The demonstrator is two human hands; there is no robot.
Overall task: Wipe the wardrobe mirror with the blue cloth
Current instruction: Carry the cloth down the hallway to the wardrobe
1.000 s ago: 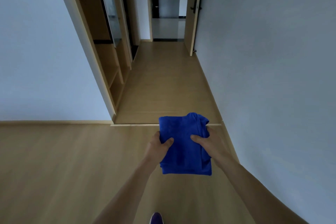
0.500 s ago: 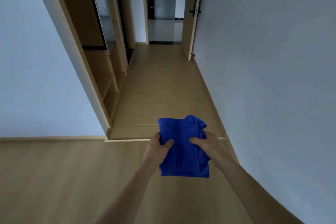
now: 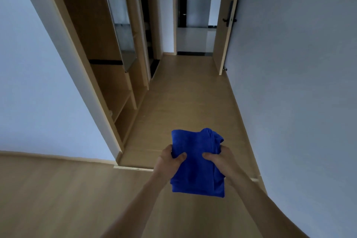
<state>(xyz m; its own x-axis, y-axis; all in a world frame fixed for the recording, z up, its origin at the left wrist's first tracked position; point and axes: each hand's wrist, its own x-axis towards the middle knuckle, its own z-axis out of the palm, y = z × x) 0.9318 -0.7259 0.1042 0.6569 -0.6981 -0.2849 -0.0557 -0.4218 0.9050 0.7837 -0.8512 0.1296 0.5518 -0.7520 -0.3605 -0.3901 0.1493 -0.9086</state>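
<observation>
Our left hand (image 3: 167,162) grips the left edge of the blue cloth (image 3: 196,172): thumb clamped on top, fingers hidden underneath. Right hand (image 3: 222,161) does the same on the right edge, thumb pressed onto the top face. The cloth is folded to a rough rectangle, bunched at the far right corner, and held in the air in front of us, over the wooden floor (image 3: 67,195). Both forearms are bare.

We're at a threshold strip (image 3: 133,168) leading into a corridor. The wardrobe (image 3: 116,94) is ahead on the left, well apart from the cloth, with open shelves low down. The mirror (image 3: 120,25) sits higher in it, seen at a steep angle, so we can't tell the state of its surface. There's a plain pale wall (image 3: 299,83) on the right. An open wooden door (image 3: 225,25) with a dark handle stands at the far end.
</observation>
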